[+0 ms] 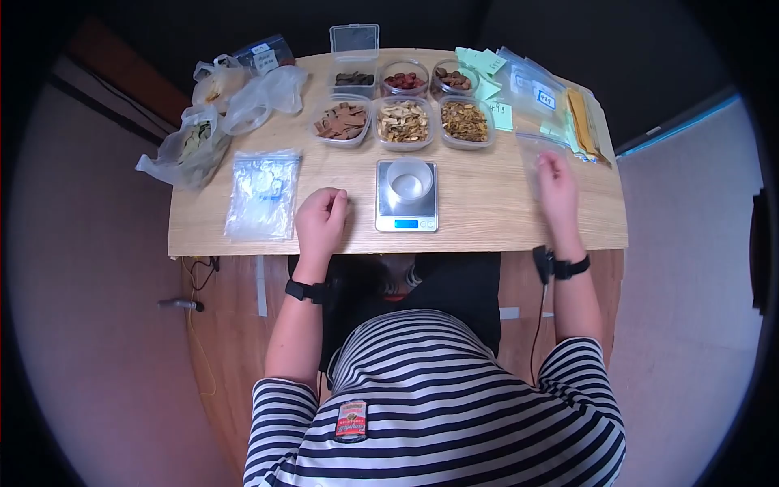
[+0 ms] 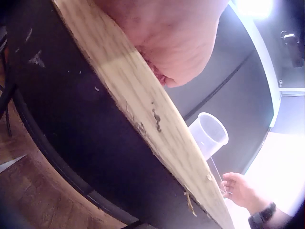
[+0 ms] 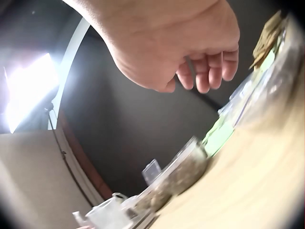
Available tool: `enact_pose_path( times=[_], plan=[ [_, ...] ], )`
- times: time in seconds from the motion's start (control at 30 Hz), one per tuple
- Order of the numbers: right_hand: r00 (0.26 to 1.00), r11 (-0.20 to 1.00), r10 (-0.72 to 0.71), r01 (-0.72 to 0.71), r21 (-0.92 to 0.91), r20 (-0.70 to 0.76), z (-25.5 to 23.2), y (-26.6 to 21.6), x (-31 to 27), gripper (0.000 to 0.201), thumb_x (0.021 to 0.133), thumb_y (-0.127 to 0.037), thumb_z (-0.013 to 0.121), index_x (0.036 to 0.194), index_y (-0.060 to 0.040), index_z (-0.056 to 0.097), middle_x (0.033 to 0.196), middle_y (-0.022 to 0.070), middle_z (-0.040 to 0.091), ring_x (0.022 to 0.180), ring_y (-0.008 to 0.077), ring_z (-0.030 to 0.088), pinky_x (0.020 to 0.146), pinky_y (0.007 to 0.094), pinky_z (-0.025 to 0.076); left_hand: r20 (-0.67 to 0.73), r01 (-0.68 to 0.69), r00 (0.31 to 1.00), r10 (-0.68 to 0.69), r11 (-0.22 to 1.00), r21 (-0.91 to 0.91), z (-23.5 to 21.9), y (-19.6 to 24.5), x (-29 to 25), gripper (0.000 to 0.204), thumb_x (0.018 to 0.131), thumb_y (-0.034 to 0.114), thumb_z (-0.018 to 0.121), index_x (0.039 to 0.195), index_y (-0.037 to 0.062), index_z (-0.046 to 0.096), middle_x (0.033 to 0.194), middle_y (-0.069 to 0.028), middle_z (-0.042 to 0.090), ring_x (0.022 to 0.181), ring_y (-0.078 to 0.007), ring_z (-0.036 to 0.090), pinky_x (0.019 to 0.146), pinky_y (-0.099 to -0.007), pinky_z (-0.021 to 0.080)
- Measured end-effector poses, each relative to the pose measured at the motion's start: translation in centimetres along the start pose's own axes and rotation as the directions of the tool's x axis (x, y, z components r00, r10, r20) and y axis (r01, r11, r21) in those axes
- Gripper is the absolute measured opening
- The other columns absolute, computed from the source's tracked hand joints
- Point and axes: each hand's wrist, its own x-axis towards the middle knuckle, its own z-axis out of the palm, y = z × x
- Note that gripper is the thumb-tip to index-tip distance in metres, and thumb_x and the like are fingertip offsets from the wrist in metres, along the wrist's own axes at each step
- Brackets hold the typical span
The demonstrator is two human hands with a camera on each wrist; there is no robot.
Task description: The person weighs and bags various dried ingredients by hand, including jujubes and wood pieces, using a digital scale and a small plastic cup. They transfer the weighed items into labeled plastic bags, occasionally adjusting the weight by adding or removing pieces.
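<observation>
My left hand rests at the table's front edge with fingers loosely curled, holding nothing. Between my hands stands a digital scale with a translucent plastic cup on its plate. Over the table's right side my right hand is raised, fingers loosely bent and nothing in them, as the right wrist view also shows. A clear zip bag lies beneath and beside it. Left of my left hand lies a stack of clear zip bags.
Behind the scale stand several clear tubs: bark-like pieces, pale dried slices, yellowish-brown slices, red dried fruit. Knotted plastic bags sit back left. Green slips, zip bags and brown envelopes lie back right.
</observation>
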Motion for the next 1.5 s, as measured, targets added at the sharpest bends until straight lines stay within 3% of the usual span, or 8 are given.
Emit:
enact_pose_path(
  times=[0.1,0.2,0.3,0.4,0.5,0.8,0.97,1.5],
  plan=[
    [0.937,0.967,0.147,-0.203,0.154,0.317,3.4,-1.6,-5.0,0.017,0.1,-0.016,0.062,0.104,-0.0014,0.071,0.081,0.002,0.066,0.076,0.0102,0.059,0.072,0.0277,0.05,-0.01,-0.021,1.0,0.022,0.998,0.05,0.2,0.2,0.0,0.022,0.095,0.02,0.067,0.088,0.0001,0.07,0.077,-0.0131,0.067,0.069,-0.0261,0.065,0.066,-0.035,0.051],
    [0.939,0.962,0.132,-0.198,0.187,0.317,6.3,-3.8,-8.0,0.017,0.098,-0.017,0.065,0.094,-0.0017,0.071,0.077,0.0039,0.067,0.07,0.0154,0.061,0.066,0.0313,0.049,-0.017,-0.031,0.999,0.032,0.997,0.064,0.2,0.3,0.0,0.021,0.095,0.021,0.067,0.088,0.0011,0.071,0.078,-0.0132,0.067,0.069,-0.0273,0.065,0.066,-0.036,0.051],
    [0.979,0.981,-0.119,0.142,-0.134,0.164,8.0,-5.1,-9.2,0.017,0.09,-0.017,0.068,0.079,-0.0038,0.067,0.076,0.0114,0.064,0.071,0.0315,0.062,0.063,0.0419,0.048,0.007,-0.084,0.996,0.083,0.988,0.13,0.3,0.6,0.0,0.022,0.094,0.022,0.066,0.087,0.0026,0.071,0.078,-0.0127,0.067,0.071,-0.0291,0.065,0.066,-0.0378,0.051],
    [0.961,0.949,-0.201,0.239,-0.206,0.189,8.2,-5.3,-9.2,0.016,0.089,-0.015,0.067,0.077,-0.0049,0.066,0.072,0.0102,0.062,0.07,0.0306,0.06,0.063,0.0428,0.046,0.008,-0.075,0.997,0.074,0.981,0.18,0.4,0.7,-0.1,0.022,0.094,0.023,0.065,0.086,0.004,0.071,0.077,-0.0122,0.067,0.072,-0.0309,0.065,0.067,-0.04,0.051],
    [0.961,0.956,-0.205,0.237,-0.175,0.184,8.1,-5.2,-9.3,0.017,0.089,-0.015,0.067,0.076,-0.0052,0.064,0.071,0.0103,0.061,0.07,0.0313,0.06,0.065,0.0432,0.046,0.015,-0.122,0.992,0.122,0.965,0.231,0.5,0.6,0.0,0.022,0.095,0.022,0.067,0.089,0.0018,0.071,0.078,-0.013,0.067,0.071,-0.0278,0.065,0.067,-0.0364,0.051],
    [0.951,0.947,-0.26,0.285,-0.148,0.168,7.9,-5.1,-9.4,0.017,0.091,-0.016,0.065,0.078,-0.0046,0.065,0.075,0.0115,0.062,0.074,0.0334,0.06,0.068,0.0449,0.047,0.002,-0.128,0.991,0.131,0.961,0.246,0.9,0.8,-0.2,0.018,0.09,0.022,0.069,0.083,0.0053,0.071,0.076,-0.0107,0.066,0.074,-0.0305,0.064,0.067,-0.0417,0.051],
    [0.951,0.946,-0.246,0.278,-0.169,0.189,7.9,-5.0,-9.4,0.017,0.091,-0.016,0.064,0.079,-0.0045,0.066,0.076,0.012,0.063,0.075,0.0338,0.061,0.069,0.045,0.047,0.16,-0.327,0.944,0.288,0.881,0.343,0.7,1.3,-0.1,0.02,0.081,0.023,0.078,0.085,0.0052,0.07,0.072,-0.0073,0.062,0.066,-0.0243,0.061,0.061,-0.0371,0.049],
    [0.945,0.931,-0.265,0.302,-0.204,0.19,8.1,-5.1,-9.5,0.015,0.09,-0.015,0.065,0.079,-0.0047,0.065,0.076,0.0109,0.063,0.073,0.0327,0.061,0.068,0.0445,0.047,0.198,-0.396,0.917,0.346,0.844,0.362,0.5,1.2,-0.1,0.027,0.072,0.025,0.079,0.072,0.0059,0.06,0.068,-0.0086,0.059,0.068,-0.0284,0.06,0.061,-0.0409,0.047]
  ],
)
